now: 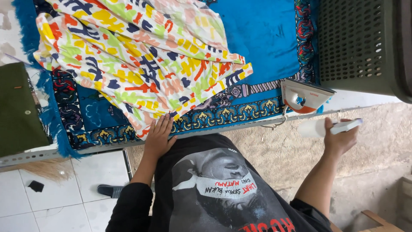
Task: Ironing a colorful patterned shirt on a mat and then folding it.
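Note:
A colourful patterned cloth (141, 51) in yellow, red, green and navy lies spread on a blue patterned rug (262, 38) that covers the board. My left hand (158, 136) lies flat on the cloth's near edge, fingers spread. Off the board's right end, my right hand (339, 137) grips a white spray bottle (319, 127) in the air. A white and orange iron (304, 96) stands on its heel at the right end of the rug, just above that hand.
A dark perforated plastic basket (360, 43) stands at the upper right. A dark green cloth (17, 107) lies at the left edge. White floor tiles (64, 202), a dark sandal (109, 190) and a rough mat (283, 150) lie below the board.

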